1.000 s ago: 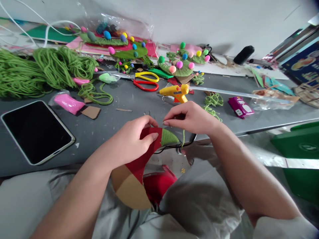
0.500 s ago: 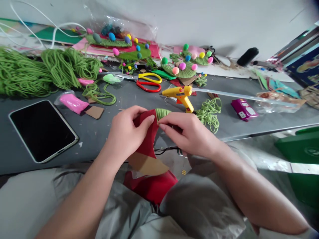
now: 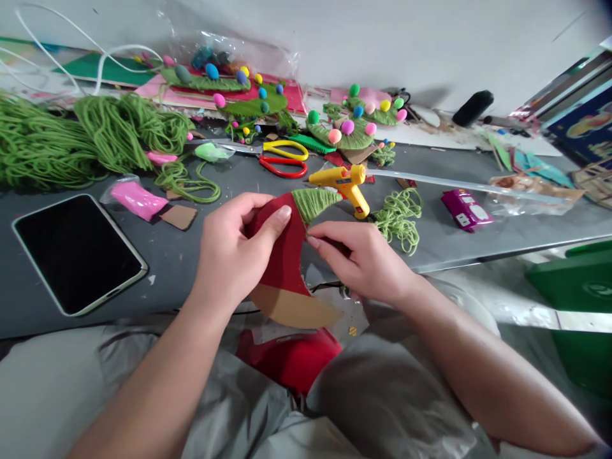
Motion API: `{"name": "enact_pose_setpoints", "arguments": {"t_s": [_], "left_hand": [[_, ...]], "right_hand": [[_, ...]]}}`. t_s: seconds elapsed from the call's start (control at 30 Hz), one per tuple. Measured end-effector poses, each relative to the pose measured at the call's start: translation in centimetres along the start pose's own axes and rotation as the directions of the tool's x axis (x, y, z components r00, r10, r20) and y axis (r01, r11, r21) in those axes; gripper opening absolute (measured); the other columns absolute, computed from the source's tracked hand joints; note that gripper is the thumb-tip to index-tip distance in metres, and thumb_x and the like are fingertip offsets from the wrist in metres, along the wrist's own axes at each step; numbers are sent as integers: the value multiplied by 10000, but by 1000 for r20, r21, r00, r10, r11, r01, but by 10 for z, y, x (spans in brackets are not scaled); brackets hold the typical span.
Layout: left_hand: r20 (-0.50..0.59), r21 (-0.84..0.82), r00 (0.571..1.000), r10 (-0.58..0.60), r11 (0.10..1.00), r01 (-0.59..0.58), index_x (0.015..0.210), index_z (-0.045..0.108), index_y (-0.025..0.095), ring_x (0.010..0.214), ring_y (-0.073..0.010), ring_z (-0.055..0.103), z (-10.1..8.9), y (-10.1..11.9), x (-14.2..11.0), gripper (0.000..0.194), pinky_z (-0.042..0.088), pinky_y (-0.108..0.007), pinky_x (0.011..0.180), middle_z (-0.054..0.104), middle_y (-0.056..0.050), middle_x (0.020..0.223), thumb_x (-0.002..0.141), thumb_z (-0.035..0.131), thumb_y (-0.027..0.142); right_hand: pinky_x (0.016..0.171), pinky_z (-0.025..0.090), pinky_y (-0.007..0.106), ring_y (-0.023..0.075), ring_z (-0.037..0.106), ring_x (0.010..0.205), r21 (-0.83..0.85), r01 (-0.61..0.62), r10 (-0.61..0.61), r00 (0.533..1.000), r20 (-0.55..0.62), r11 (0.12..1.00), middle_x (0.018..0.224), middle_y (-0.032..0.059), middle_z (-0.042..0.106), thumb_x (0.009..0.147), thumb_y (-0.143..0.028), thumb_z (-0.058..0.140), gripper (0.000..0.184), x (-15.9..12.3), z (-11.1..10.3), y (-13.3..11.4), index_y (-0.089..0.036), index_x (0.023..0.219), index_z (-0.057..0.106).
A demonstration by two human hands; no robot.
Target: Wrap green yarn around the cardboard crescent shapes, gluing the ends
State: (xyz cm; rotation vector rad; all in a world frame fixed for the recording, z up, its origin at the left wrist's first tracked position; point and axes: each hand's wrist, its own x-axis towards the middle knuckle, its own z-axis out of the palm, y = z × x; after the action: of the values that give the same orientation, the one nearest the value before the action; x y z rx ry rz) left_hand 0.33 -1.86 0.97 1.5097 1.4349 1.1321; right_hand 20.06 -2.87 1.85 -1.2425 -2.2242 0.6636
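The left hand [image 3: 236, 245] is pinching the red crescent [image 3: 285, 261] by its outer side; the right hand [image 3: 366, 258] is nipping a yarn strand [image 3: 306, 226] beside the inner edge.

Matt cardboard crescent [image 3: 287, 258], ribbed yarn [image 3: 314, 204], smooth tablet [image 3: 79, 252]

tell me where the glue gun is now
In the head view, the yellow glue gun lies on the grey table just right of centre, between the scissors on its left and loose green yarn on its right, beyond the right hand.
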Motion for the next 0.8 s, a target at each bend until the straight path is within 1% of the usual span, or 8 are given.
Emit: {"name": "enact_pose_setpoints", "arguments": {"t_s": [0.13, 0.27, 0.43, 0.5, 0.57, 0.63, 0.7, 0.8], "left_hand": [[-13, -33, 999, -32, 999, 31, 1022, 726, 218, 791, -188, 666, 0, 0, 1, 296, 509, -259, 654, 743, -22, 881, 869, 701, 469], [-38, -169, 998, -59, 984, 52, 976, 745, 221, 764, -190, 675, 2, -3, 3, 258, 524, -258, 642, 750, -28, 854, 829, 751, 433], [-7, -342, 993, -120, 933, 110, 900, 753, 226, 696, -169, 649, 2, -5, 3, 216, 513, -243, 595, 722, -15, 790, 774, 807, 393], [50, -384, 991, -121, 914, 131, 896, 756, 230, 702, -168, 649, 1, -4, 2, 215, 506, -239, 586, 726, -18, 803, 770, 811, 395], [120, -392, 987, -107, 908, 147, 895, 760, 232, 723, -176, 659, 2, -3, 1, 228, 514, -243, 595, 733, -23, 824, 768, 812, 414], [150, -355, 984, -99, 923, 147, 861, 762, 229, 710, -170, 654, 4, -1, 0, 242, 517, -240, 589, 723, -14, 796, 741, 833, 427], [131, -305, 985, -116, 940, 151, 796, 753, 221, 653, -151, 630, 6, 2, 0, 258, 498, -225, 547, 692, 3, 722, 694, 867, 428], [63, -316, 984, -167, 932, 178, 713, 721, 201, 567, -121, 594, 5, 7, 1, 274, 461, -200, 476, 651, 22, 629, 655, 892, 407]], "right_hand": [[701, 419, 246, 140, 608, 773, 5, 4, -4, 1000, -14, 1000, 892, 36, 716, 991, -214, 509, 213, 2, 0, 3, -159, 1007, 714], [725, 429, 236, 134, 623, 801, 27, 13, -12, 1000, -27, 1000, 920, 28, 722, 988, -209, 523, 202, 3, -1, 8, -162, 1012, 717], [735, 450, 224, 122, 616, 778, 102, 16, -15, 1000, -9, 995, 886, 17, 717, 990, -209, 525, 201, 4, -5, 12, -159, 973, 719], [747, 468, 223, 125, 635, 796, 136, 25, -25, 1000, 1, 990, 902, 20, 734, 975, -170, 528, 200, 4, -5, 13, -158, 965, 727], [769, 487, 224, 131, 662, 829, 152, 39, -41, 999, 10, 988, 942, 26, 755, 937, -97, 528, 219, 5, -5, 14, -158, 956, 737], [799, 500, 227, 137, 683, 859, 149, 56, -60, 998, 22, 987, 971, 32, 766, 898, -43, 521, 255, 5, -4, 15, -155, 938, 746], [820, 503, 232, 142, 692, 885, 134, 83, -88, 995, 35, 988, 992, 41, 769, 897, -47, 523, 259, 6, -5, 17, -150, 949, 755], [797, 495, 251, 154, 689, 872, 59, 101, -107, 989, 105, 993, 962, 53, 768, 934, -150, 558, 212, 6, -12, 23, -151, 972, 766]]}}
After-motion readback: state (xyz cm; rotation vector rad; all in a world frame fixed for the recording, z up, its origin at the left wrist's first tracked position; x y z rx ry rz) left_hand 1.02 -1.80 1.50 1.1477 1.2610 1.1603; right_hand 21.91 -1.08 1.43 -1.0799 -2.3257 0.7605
